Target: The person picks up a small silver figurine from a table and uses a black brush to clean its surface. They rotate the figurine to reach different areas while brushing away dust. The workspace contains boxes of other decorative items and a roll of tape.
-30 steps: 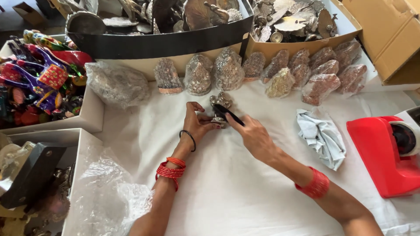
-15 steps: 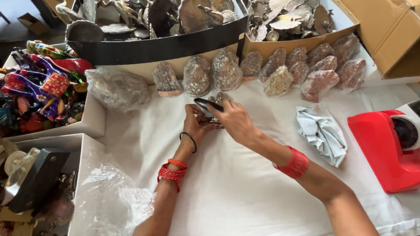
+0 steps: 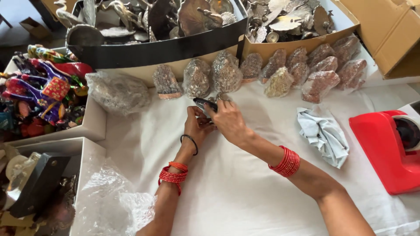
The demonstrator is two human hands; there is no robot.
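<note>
Moved: both my hands sit farther left than before
Boxes: black tray [image 3: 175,48] and cardboard box [image 3: 280,43] hold metal figurines
Hands: left hand [image 3: 197,126] and right hand [image 3: 229,120] together, clamped on dark scissors [image 3: 204,104]

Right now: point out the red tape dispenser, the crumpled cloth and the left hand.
red tape dispenser [image 3: 381,148], head view, on its red body.
crumpled cloth [image 3: 324,135], head view, at its middle fold.
left hand [image 3: 197,127], head view, on the back of the hand.
</note>
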